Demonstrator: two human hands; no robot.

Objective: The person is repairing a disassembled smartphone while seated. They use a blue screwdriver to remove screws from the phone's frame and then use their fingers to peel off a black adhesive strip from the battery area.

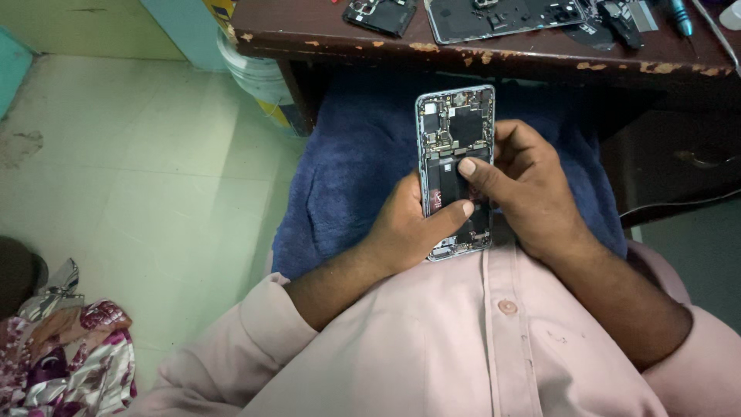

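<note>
Head cam, L hand [405, 224] grips opened phone [455, 166], R hand [525, 189] thumb pressing its battery, over blue towel [347, 177].

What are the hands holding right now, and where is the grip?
Both hold the opened phone. The left hand grips its lower left edge, thumb across the battery area; the right hand holds the right edge, thumb pressing mid-body.

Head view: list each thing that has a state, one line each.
Phone: back cover off, circuit boards exposed, held upright.
Left hand: grips the phone's lower left edge.
Right hand: thumb pressing the phone's middle.
Phone parts on table: opened, lying flat.
</note>
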